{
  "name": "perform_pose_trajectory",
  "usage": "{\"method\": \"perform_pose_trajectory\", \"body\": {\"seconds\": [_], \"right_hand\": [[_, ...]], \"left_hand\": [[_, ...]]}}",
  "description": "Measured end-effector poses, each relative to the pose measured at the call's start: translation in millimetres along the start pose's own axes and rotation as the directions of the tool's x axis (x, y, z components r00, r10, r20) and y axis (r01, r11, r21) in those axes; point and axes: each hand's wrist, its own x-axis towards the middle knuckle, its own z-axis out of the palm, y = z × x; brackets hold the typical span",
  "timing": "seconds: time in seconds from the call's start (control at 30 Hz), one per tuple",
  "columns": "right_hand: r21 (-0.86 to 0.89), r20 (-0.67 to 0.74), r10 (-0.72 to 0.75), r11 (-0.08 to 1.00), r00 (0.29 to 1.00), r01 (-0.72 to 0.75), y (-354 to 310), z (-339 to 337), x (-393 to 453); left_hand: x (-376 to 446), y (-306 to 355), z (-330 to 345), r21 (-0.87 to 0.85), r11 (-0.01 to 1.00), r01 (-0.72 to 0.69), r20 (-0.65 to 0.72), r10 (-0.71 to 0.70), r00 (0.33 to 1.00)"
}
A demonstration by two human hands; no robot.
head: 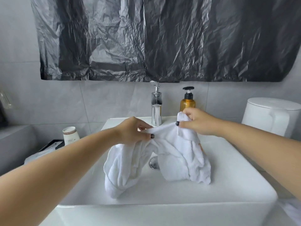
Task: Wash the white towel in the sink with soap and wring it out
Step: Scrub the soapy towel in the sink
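Terrycloth like this white towel [171,154] is soft and limp, and will likely turn heavy once soaked. Your left hand [135,132] and right hand [197,121] each pinch its bunched top edge over the sink [228,160], folds drooping toward 6 o'clock. Keep holding thick gathered cloth; the soap bottle [187,101] waits at 12

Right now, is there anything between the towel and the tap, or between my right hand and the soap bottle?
Nothing visible blocks either. Both hands, left hand and right hand, hold the white towel over the sink, just in front of the faucet. The amber soap bottle stands directly behind the right hand.
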Motion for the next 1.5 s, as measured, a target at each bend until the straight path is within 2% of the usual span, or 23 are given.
{"method": "perform_pose_trajectory", "body": {"seconds": [0.1, 0.17, 0.23, 0.33, 0.5, 0.57, 0.67, 0.77, 0.8, 0.83, 0.9, 0.97, 1.0, 1.07, 1.13, 1.2, 1.27, 1.37, 1.5], "right_hand": [[0.016, -0.121, -0.039, 0.999, 0.992, 0.042, -10.3, -7.3, 7.1], [0.087, -0.227, -0.028, 0.995, 0.974, 0.05, -18.9, -14.1, 10.7], [0.206, -0.308, 0.017, 0.977, 0.951, 0.049, -25.7, -22.0, 13.4], [0.242, -0.273, 0.049, 0.97, 0.961, 0.02, -31.6, -24.2, 11.9], [0.053, -0.121, 0.078, 0.996, 0.99, -0.072, -27.8, -13.1, 6.1], [-0.175, 0.009, 0.077, 0.982, 0.997, -0.074, -31.6, -9.2, 0.8], [-0.527, 0.166, 0.059, 0.849, 0.984, 0.038, -38.3, 2.2, -3.9], [-0.659, 0.055, -0.071, 0.747, 0.996, 0.089, -39.9, 1.3, 2.4], [-0.652, -0.031, -0.112, 0.756, 0.993, 0.065, -38.8, -2.0, 4.1], [-0.595, -0.125, -0.132, 0.803, 0.983, 0.032, -36.0, -5.9, 6.0], [-0.437, -0.24, -0.111, 0.899, 0.964, -0.005, -30.8, -8.5, 5.1], [-0.42, -0.171, -0.058, 0.908, 0.984, -0.019, -24.2, 2.5, 1.7], [-0.415, -0.114, -0.025, 0.91, 0.993, -0.024, -19.7, 12.5, 0.9], [-0.354, 0.008, 0.041, 0.934, 0.999, -0.036, -6.8, 34.2, -1.4], [-0.339, 0.146, 0.101, 0.94, 0.984, -0.046, 3.4, 51.3, -6.3], [-0.434, 0.312, 0.155, 0.901, 0.937, -0.004, 10.3, 65.2, -15.5], [-0.531, 0.42, 0.193, 0.845, 0.887, 0.068, 15.0, 79.9, -25.4], [-0.625, 0.425, 0.208, 0.771, 0.881, 0.119, 29.5, 98.4, -24.1], [-0.624, 0.385, 0.233, 0.779, 0.893, 0.066, 40.0, 102.6, 2.0]], "left_hand": [[2.6, 3.8, -13.0, -0.088, 0.994, 0.062, -0.074, -0.069, 0.995], [3.3, 5.0, -22.1, -0.093, 0.985, 0.143, 0.013, -0.143, 0.99], [3.6, 5.3, -26.0, -0.021, 0.976, 0.215, 0.101, -0.211, 0.972], [1.8, 1.8, -22.3, -0.004, 0.976, 0.219, 0.094, -0.217, 0.972], [3.8, 1.0, -15.8, -0.328, 0.939, 0.103, -0.124, -0.151, 0.981], [5.9, 9.4, -18.3, -0.394, 0.918, 0.052, -0.171, -0.129, 0.977], [8.5, 24.0, -19.8, -0.421, 0.907, 0.024, -0.198, -0.118, 0.973], [8.6, 30.4, -19.2, -0.406, 0.911, 0.069, -0.172, -0.151, 0.974], [5.9, 30.2, -18.7, -0.362, 0.929, 0.083, -0.148, -0.145, 0.978], [2.2, 28.6, -18.0, -0.24, 0.966, 0.097, -0.109, -0.127, 0.986], [-6.2, 24.7, -11.1, 0.14, 0.983, 0.12, 0.015, -0.123, 0.992], [-8.7, 18.4, 3.9, 0.416, 0.904, 0.097, 0.129, -0.164, 0.978], [-7.5, 14.0, 13.5, 0.481, 0.873, 0.083, 0.171, -0.186, 0.968], [-4.5, 5.0, 34.9, 0.495, 0.866, 0.068, 0.243, -0.213, 0.946], [-3.2, -2.4, 53.5, 0.448, 0.893, 0.038, 0.284, -0.182, 0.941], [-5.8, -6.2, 68.5, 0.429, 0.903, 0.001, 0.285, -0.137, 0.949], [-9.4, -11.3, 84.4, 0.421, 0.906, -0.027, 0.286, -0.105, 0.953], [-7.5, -18.9, 101.5, 0.459, 0.887, -0.054, 0.244, -0.067, 0.967], [20.5, -27.7, 103.8, 0.403, 0.913, 0.064, 0.227, -0.168, 0.959]]}}
